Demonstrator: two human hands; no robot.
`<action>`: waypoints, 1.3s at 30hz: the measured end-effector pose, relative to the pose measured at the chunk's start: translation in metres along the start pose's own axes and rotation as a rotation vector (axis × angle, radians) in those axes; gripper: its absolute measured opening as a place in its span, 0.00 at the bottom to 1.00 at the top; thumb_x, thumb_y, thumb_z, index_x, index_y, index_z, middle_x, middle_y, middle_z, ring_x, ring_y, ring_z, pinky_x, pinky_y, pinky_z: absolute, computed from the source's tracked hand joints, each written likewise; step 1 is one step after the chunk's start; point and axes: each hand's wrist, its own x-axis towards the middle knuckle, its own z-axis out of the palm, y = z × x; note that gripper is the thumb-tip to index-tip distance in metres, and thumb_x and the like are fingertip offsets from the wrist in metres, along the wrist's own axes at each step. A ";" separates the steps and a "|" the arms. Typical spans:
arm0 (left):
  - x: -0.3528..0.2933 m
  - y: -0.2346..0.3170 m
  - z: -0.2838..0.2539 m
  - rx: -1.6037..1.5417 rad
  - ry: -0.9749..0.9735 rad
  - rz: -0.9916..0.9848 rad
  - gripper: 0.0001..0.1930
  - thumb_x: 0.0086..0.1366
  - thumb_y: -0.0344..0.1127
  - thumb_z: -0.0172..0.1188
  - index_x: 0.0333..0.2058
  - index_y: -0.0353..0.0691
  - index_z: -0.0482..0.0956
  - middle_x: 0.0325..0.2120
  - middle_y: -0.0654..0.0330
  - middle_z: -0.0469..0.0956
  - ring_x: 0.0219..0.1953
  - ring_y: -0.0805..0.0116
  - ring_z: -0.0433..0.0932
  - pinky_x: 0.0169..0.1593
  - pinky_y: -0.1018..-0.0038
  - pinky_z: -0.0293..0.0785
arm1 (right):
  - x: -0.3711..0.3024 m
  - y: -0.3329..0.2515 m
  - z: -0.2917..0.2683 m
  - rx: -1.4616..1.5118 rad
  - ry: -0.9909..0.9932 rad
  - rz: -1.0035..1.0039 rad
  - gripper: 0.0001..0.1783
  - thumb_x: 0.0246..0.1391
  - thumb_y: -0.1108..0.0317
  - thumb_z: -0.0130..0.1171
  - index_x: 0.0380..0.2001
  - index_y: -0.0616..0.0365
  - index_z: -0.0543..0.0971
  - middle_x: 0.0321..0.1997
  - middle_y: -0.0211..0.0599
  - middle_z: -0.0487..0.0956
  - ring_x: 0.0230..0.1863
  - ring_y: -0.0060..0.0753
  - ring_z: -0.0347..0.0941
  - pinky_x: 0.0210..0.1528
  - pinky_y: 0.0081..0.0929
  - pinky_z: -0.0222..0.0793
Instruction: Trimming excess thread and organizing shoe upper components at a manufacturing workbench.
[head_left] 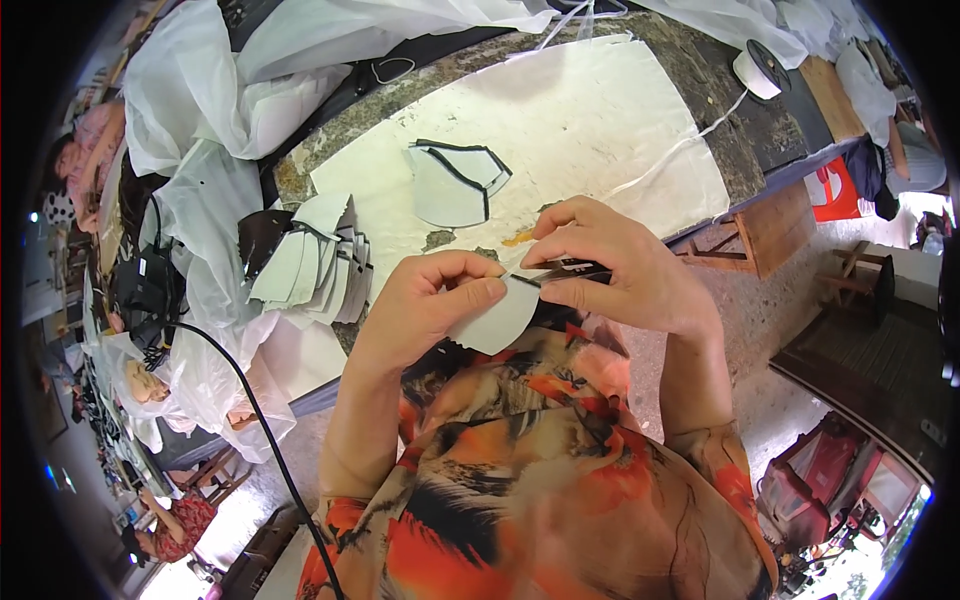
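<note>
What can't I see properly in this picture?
All in the head view:
Dark tool: partly hidden by the right hand.
Pale piece: one part is covered by the left hand.
Overlapping pale pieces: upper ones cover much of the lower ones.
Black cable: cut off by the bottom edge.
Person at lower left: too small for details.

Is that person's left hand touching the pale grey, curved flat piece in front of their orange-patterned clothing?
Touching. The head view shows the left hand pinching the pale grey, curved flat piece near its upper edge, thumb over its surface.
</note>
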 end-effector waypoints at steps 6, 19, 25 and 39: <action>-0.003 0.007 -0.003 -0.032 0.073 0.041 0.09 0.65 0.33 0.67 0.40 0.34 0.85 0.26 0.71 0.77 0.28 0.85 0.70 0.30 0.84 0.64 | 0.005 -0.013 0.000 -0.321 0.021 -0.015 0.16 0.57 0.57 0.65 0.41 0.56 0.82 0.45 0.38 0.79 0.46 0.47 0.76 0.47 0.39 0.73; 0.002 -0.006 0.011 -0.102 0.100 0.120 0.09 0.65 0.32 0.68 0.41 0.34 0.86 0.29 0.70 0.79 0.30 0.84 0.70 0.32 0.83 0.65 | 0.015 -0.007 0.006 -0.164 -0.028 0.070 0.17 0.56 0.59 0.68 0.43 0.58 0.82 0.36 0.40 0.81 0.35 0.43 0.78 0.38 0.32 0.72; 0.004 -0.004 0.015 -0.052 0.109 0.171 0.09 0.66 0.32 0.67 0.41 0.34 0.86 0.30 0.69 0.80 0.31 0.83 0.71 0.35 0.82 0.66 | 0.014 -0.002 0.010 -0.089 0.016 0.106 0.16 0.59 0.53 0.63 0.39 0.54 0.81 0.34 0.39 0.81 0.37 0.45 0.78 0.38 0.36 0.73; -0.015 0.012 0.010 0.250 0.089 0.360 0.08 0.65 0.34 0.66 0.39 0.36 0.85 0.30 0.61 0.81 0.34 0.70 0.79 0.39 0.74 0.73 | 0.019 -0.014 0.018 0.222 0.072 0.401 0.14 0.53 0.65 0.71 0.38 0.62 0.80 0.29 0.28 0.78 0.32 0.14 0.68 0.35 0.19 0.66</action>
